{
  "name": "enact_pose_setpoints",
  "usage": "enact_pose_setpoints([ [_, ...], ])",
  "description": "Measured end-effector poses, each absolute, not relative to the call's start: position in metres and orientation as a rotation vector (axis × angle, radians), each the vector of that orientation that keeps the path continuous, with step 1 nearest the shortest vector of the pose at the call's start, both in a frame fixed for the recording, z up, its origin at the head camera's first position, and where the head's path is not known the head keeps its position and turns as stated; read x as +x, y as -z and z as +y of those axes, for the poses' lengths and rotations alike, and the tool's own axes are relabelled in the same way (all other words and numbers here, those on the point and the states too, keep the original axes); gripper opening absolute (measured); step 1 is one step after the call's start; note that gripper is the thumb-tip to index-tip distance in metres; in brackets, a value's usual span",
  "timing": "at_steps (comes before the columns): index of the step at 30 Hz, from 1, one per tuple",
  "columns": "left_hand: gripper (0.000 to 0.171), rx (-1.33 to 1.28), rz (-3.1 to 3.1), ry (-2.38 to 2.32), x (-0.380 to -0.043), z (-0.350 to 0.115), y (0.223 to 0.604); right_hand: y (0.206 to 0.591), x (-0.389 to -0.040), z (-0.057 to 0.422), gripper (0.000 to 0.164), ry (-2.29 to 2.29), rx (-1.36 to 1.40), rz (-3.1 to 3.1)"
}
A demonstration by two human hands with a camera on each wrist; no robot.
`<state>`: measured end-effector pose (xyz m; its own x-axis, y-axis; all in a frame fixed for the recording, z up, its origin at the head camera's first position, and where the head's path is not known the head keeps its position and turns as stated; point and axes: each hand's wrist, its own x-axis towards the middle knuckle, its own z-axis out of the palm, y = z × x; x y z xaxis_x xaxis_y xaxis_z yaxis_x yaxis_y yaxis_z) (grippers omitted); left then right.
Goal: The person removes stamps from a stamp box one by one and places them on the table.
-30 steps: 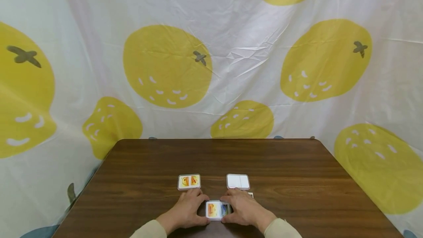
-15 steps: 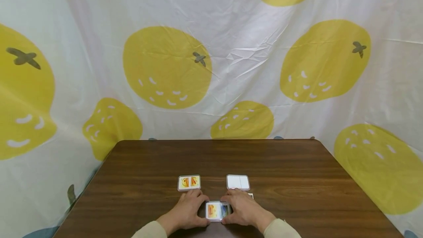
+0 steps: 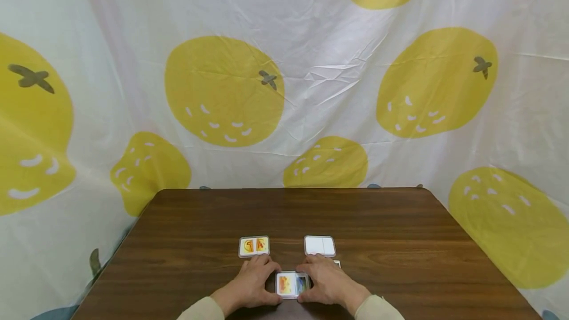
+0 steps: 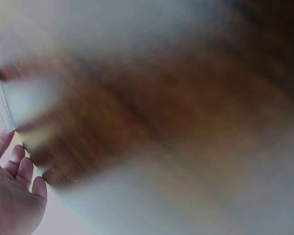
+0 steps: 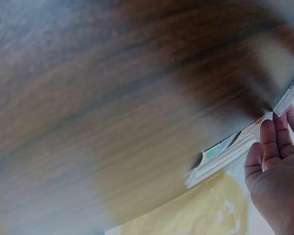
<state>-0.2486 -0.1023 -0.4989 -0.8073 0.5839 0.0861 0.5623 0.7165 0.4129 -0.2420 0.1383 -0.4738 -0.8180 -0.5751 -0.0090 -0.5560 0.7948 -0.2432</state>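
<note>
A small clear plastic case [image 3: 286, 284] lies near the front of the table, with an orange picture on its left half and a dark blue-green one on its right. My left hand [image 3: 251, 282] pinches its left end between thumb and index finger. At the right end, my right hand [image 3: 326, 280] does likewise, covering part of the dark picture. The left wrist view catches the case's edge [image 4: 5, 107] at the fingertips. Beside my right hand, mostly hidden, is a stamp with a perforated edge [image 5: 216, 150].
Beyond my left hand lies a clear case with two orange pictures [image 3: 254, 246]. Another case [image 3: 319, 245], with a blank white inside, lies beyond my right fingers. The brown wooden table [image 3: 378, 216] reaches back to a lemon-patterned cloth [image 3: 311, 112].
</note>
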Motion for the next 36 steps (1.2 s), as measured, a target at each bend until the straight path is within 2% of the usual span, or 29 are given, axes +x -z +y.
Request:
enact_pose_setpoints([
  [36, 0.056, 0.922, 2.866, -0.664, -0.2480, -0.0990, 0.4975, 0.4749, -0.2462, 0.1420, 0.056, 0.377, -1.037, 2.919],
])
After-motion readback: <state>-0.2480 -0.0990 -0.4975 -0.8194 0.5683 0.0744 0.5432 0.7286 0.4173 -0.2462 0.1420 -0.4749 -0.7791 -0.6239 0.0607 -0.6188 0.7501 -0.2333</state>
